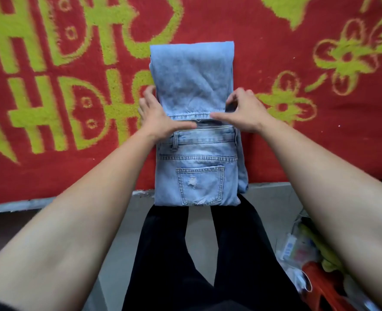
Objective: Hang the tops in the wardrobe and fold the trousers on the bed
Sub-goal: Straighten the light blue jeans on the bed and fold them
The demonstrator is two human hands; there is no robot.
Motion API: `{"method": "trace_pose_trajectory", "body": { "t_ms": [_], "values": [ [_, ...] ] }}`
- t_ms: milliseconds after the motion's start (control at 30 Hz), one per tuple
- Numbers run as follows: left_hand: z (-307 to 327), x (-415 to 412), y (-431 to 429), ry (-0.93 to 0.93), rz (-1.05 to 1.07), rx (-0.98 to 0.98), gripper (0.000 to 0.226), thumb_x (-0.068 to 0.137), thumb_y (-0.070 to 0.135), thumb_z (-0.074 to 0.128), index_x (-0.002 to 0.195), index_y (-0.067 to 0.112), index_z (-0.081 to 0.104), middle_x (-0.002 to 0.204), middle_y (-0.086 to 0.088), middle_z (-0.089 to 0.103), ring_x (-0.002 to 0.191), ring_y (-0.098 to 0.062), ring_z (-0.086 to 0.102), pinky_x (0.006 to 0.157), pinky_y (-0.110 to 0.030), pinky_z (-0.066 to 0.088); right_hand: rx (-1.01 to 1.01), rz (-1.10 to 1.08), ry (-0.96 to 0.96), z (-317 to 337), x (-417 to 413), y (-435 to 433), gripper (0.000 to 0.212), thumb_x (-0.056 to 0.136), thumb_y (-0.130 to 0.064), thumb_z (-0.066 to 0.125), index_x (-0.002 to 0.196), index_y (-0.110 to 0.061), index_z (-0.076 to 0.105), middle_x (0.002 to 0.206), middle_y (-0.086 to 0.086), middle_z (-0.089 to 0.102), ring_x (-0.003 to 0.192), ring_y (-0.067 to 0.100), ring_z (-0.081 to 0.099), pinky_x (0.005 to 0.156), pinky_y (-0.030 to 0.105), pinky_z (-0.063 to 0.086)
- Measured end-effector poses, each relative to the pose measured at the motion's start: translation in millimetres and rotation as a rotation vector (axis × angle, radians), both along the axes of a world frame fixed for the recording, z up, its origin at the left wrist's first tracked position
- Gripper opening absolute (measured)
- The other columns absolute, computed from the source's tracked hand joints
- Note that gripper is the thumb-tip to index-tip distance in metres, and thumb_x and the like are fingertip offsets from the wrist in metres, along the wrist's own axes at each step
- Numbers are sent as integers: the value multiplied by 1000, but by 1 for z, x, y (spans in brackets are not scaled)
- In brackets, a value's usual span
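Note:
Light blue jeans [196,158] lie folded lengthwise on the bed's red and green blanket [62,97], back pocket up, their near end hanging over the bed's front edge. The leg part is folded back so its hem lies just above the waistband. My left hand [161,117] holds the hem's left corner, thumb on top and fingers tucked under the left side. My right hand [244,111] pinches the hem's right corner, thumb lying along the hem. No tops or wardrobe are in view.
The bed's grey front edge [39,202] runs across the view below the blanket. My legs in black trousers [185,265] stand on a grey floor. A heap of bags and coloured packets [309,261] lies on the floor at the lower right.

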State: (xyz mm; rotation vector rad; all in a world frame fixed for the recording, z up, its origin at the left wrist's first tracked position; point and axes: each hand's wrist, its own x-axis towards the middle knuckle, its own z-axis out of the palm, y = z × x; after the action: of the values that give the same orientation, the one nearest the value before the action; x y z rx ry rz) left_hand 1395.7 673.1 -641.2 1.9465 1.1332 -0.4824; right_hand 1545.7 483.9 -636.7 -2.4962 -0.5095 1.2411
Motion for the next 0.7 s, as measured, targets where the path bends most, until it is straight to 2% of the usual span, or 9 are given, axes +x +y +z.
{"method": "trace_pose_trajectory", "body": {
  "t_ms": [33,100,133,200,300,367,433,533,700],
  "values": [
    [2,9,9,-42,109,-48,134,48,62,89,148,16,13,147,-11,25,138,-25,26,118,-39,23,52,-94,-56,0,8,5,53,73,-59,77,102,-26,49,110,5,53,96,15,47,86,30,39],
    [3,32,25,-148,380,-204,117,63,50,88,147,15,14,145,-11,36,132,-22,43,110,-40,39,160,-311,-113,-2,27,16,53,77,-52,78,111,-22,50,113,5,58,96,13,51,90,28,43],
    [4,44,33,-189,482,-296,103,70,38,86,145,13,18,138,-9,45,120,-18,55,96,-36,50,201,-412,-52,-2,37,24,61,77,-51,78,121,-19,51,113,2,59,97,11,53,90,26,44],
    [5,63,48,-211,539,-397,77,77,19,81,138,7,34,122,-6,62,95,-12,68,65,-25,55,218,-533,140,-3,55,41,76,76,-53,79,135,-17,50,114,-2,62,95,9,55,80,23,43],
    [12,78,63,-166,514,-499,32,80,14,77,108,7,64,91,0,76,77,-10,72,63,-22,56,234,-533,346,0,68,51,47,77,-50,78,113,-21,69,106,-6,73,85,8,60,76,24,41],
    [19,84,68,-159,503,-598,14,82,10,73,96,10,69,81,2,76,74,-10,73,62,-22,55,325,-551,439,4,71,51,23,83,-35,78,98,-17,75,90,-6,76,75,6,65,75,23,47],
    [28,92,72,-185,441,-612,22,83,4,71,105,10,71,89,-3,76,83,-16,74,66,-27,56,351,-541,422,12,80,52,17,84,-26,79,98,-16,75,89,-4,76,74,4,67,69,21,51],
    [47,117,80,-253,338,-531,34,83,2,72,116,10,68,95,-3,75,85,-17,73,65,-29,57,290,-452,252,31,105,64,23,84,-27,79,106,-24,72,103,-4,73,88,6,60,72,22,42],
    [87,165,102,-402,202,-282,30,78,2,71,105,15,66,100,-5,71,79,-12,69,63,-24,55,472,-390,28,71,143,95,31,89,-15,74,119,-11,66,92,-9,66,58,-17,56,56,4,40]
  ]
}}
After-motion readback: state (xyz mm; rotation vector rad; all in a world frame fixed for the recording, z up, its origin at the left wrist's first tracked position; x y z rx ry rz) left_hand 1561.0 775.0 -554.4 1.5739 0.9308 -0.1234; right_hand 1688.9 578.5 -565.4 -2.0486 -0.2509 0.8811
